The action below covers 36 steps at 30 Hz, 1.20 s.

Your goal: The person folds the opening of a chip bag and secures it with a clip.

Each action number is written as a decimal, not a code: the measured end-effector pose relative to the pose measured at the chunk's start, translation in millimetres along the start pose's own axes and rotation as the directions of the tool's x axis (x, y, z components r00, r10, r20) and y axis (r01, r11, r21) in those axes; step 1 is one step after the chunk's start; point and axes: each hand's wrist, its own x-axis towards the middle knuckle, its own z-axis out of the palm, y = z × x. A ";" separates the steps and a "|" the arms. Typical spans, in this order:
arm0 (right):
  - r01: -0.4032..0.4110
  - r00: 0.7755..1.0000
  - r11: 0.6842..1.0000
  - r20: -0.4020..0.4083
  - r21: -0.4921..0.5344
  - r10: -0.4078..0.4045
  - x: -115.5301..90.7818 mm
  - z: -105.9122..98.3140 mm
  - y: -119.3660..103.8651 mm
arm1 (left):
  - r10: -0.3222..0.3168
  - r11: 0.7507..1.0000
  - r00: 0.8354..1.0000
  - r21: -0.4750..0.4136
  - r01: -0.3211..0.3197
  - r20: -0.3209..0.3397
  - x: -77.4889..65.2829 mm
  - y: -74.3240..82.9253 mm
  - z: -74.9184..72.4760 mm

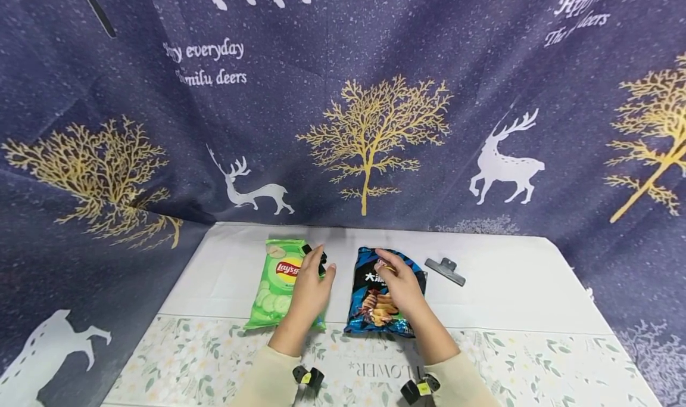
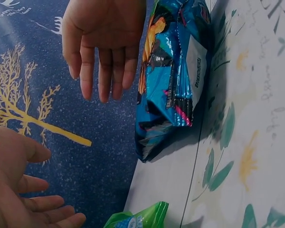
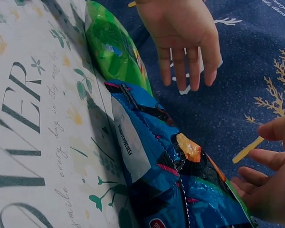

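Observation:
My left hand (image 1: 312,288) hovers over the right side of a green Lay's chip bag (image 1: 270,285), its fingers relaxed and nothing held. Partly hidden behind those fingers is a black clip-like object (image 1: 322,269) at the green bag's upper right. Above a blue and black chip bag (image 1: 370,303) is my right hand (image 1: 401,285), with loosely bent fingers. In the right wrist view the right hand (image 3: 270,175) appears beside the blue bag (image 3: 156,156); whether it touches the bag I cannot tell. Both palms look bare in the wrist views.
A grey clip (image 1: 446,271) lies right of the blue bag. The white table (image 1: 504,282) has a floral-printed front strip (image 1: 536,365). Behind it hangs a dark blue curtain (image 1: 332,43) with deer and trees.

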 end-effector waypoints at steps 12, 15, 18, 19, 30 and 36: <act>-0.027 1.000 0.999 -0.009 0.038 0.028 -0.6 -4.5 1.4 | -0.007 1.000 1.000 0.011 0.007 0.011 -2.3 -0.5 6.2; -0.030 1.000 0.998 -0.007 0.061 0.030 -1.1 -5.1 1.9 | -0.005 1.000 1.000 0.021 0.005 0.024 -2.4 -1.0 7.1; -0.022 1.000 0.997 -0.006 0.076 0.022 -1.3 -5.6 2.2 | -0.012 1.000 0.999 0.019 0.011 0.031 -3.0 -0.4 8.0; -0.019 1.000 0.997 -0.004 0.081 0.020 -1.4 -5.7 2.3 | -0.015 1.000 0.999 0.015 0.014 0.032 -3.4 -0.1 8.3; -0.022 1.000 0.996 -0.012 0.086 0.023 0.9 -6.7 4.4 | -0.003 1.000 0.999 0.008 0.003 0.033 -5.8 1.0 13.4; -0.015 1.000 0.997 -0.026 0.078 0.017 3.0 -8.0 7.5 | 0.027 1.000 0.999 0.014 -0.027 0.032 -6.1 1.9 17.0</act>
